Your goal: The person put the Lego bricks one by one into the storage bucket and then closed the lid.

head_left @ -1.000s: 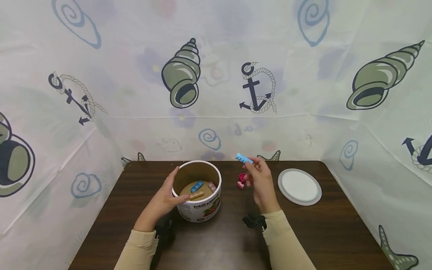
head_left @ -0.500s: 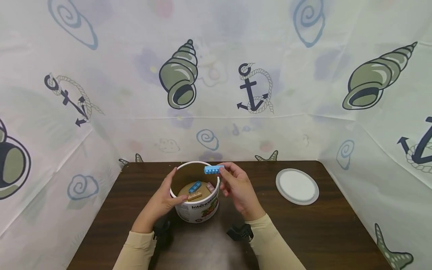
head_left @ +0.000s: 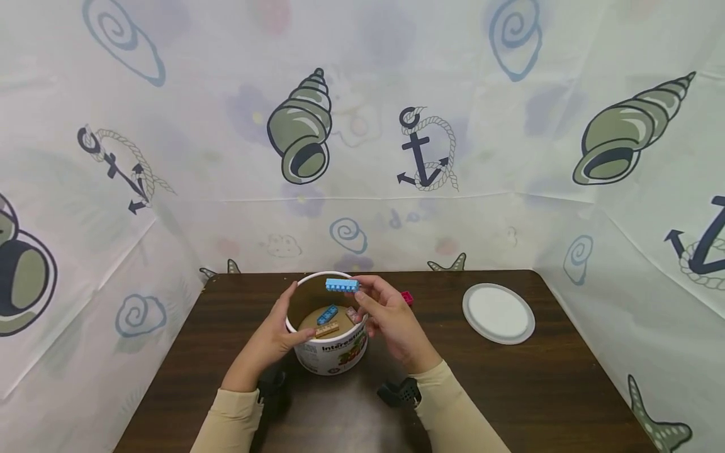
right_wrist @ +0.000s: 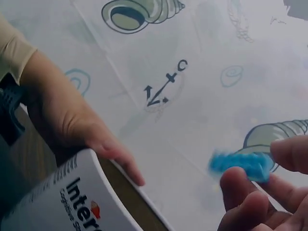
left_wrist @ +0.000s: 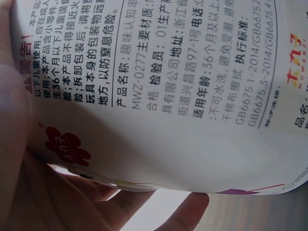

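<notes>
A round white tub (head_left: 331,358) with a printed label stands on the table, its top uncovered. My left hand (head_left: 269,343) grips its left side, thumb over the near rim; in the left wrist view the fingers curve around the printed wall (left_wrist: 192,149). Above the tub's opening, my right hand (head_left: 393,321) pinches one end of a light blue toy building brick (head_left: 342,285), studs along it. The right wrist view shows this blue brick (right_wrist: 240,163) between thumb and fingers. Inside lie a blue brick (head_left: 327,314), a tan brick (head_left: 326,329) and a pink brick (head_left: 353,314).
A red-pink brick (head_left: 407,297) shows behind my right hand on the dark wooden table (head_left: 487,390). A round white lid (head_left: 498,313) lies to the right. Patterned cloth (head_left: 368,157) surrounds the table at the back and sides.
My right hand has moved left with the light blue brick, from beside the tub to above its opening. The brick has turned to lie nearly level. My left hand keeps its grip.
</notes>
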The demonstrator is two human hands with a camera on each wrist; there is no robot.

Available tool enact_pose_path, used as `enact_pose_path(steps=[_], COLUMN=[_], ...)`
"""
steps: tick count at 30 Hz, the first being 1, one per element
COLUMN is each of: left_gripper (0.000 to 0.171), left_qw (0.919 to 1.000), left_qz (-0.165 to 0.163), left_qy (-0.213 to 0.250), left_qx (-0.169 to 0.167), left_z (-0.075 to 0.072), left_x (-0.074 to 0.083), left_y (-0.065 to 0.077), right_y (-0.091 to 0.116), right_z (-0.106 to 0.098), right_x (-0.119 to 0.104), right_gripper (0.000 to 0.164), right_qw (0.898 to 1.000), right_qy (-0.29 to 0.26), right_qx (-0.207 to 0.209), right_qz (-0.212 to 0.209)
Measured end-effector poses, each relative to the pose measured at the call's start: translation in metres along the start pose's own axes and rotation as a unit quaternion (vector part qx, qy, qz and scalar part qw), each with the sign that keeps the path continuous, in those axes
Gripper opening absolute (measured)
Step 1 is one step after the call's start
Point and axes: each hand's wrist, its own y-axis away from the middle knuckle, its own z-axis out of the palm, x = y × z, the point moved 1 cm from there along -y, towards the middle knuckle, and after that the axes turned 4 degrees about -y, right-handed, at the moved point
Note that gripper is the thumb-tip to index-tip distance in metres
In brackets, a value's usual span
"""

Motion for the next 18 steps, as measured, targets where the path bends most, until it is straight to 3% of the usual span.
enact_pose_path(steps=[5,18], left_gripper=[0.120,0.121], left_qw=[1.0000,1.0000], left_qz=[0.008,0.008], left_qy=[-0.004,0.000], left_qx=[-0.002,0.001], left_z=[-0.001,-0.001], left_x=[0.002,-0.001], left_y=[0.001,-0.001], right_y=[0.002,0.003], right_z=[-0.003,-0.032], right_x=[-0.004,-0.012], right_gripper=[0.039,0.030], right_qw=[0.999,0.996], right_qy=[0.034,-0.049], right_qx=[-0.027,0.064], right_qz=[-0.013,-0.036])
